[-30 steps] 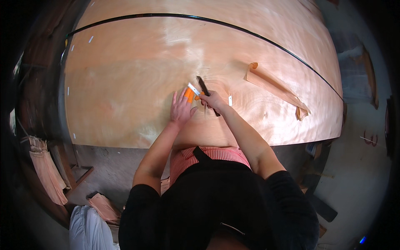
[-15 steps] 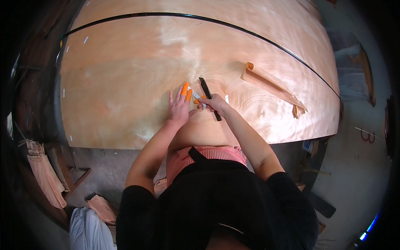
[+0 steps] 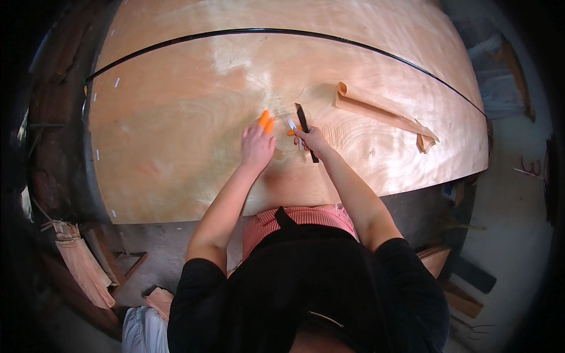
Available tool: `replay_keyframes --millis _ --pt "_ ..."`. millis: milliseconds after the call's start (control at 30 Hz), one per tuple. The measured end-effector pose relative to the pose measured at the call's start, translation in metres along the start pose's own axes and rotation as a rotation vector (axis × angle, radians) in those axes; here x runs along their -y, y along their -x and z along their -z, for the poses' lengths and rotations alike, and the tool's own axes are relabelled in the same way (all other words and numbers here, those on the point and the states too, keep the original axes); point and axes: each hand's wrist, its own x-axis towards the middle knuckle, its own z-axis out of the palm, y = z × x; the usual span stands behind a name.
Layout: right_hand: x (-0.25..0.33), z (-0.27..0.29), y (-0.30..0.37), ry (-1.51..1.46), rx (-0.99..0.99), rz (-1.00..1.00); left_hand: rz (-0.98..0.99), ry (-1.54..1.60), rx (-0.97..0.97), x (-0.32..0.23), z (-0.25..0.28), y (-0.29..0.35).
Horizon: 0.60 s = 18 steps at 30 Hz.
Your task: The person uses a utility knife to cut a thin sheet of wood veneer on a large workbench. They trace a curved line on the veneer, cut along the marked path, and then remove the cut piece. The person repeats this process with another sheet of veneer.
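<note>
A large sheet of pale wood veneer (image 3: 176,135) lies before me. My left hand (image 3: 257,147) is on it with fingers stretched out, holding nothing; two fingertips wear orange covers (image 3: 266,119). Just to the right, my right hand (image 3: 312,141) is closed around a long flat black tool (image 3: 302,117) with a slanted far end. A narrow white strip (image 3: 292,123) also sticks out of that hand, beside an orange-covered finger. The exact kind of the black tool cannot be made out, and its middle is hidden by my fingers.
A curled offcut of veneer (image 3: 382,117) rests to the right on the sheet. A thin black rod or cord (image 3: 259,30) runs across the far part. Small white strips (image 3: 117,82) dot the left side. Stacked veneer pieces (image 3: 82,259) and a white bag (image 3: 143,329) stand lower left.
My right hand has drawn away from my left, and the white strip has come off my left fingertips and now points upward. My left fingers have come closer together. The view has shifted slightly.
</note>
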Motion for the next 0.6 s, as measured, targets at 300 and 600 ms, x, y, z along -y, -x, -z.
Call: replay_keyframes --millis 300,600 --pt "-0.011 -0.002 0.010 -0.230 0.045 -0.069 -0.150 -0.108 -0.026 -0.016 -0.036 -0.021" --pt "-0.007 -0.001 0.018 -0.263 0.078 -0.057 -0.152 -0.026 -0.041 -0.008 -0.029 -0.017"
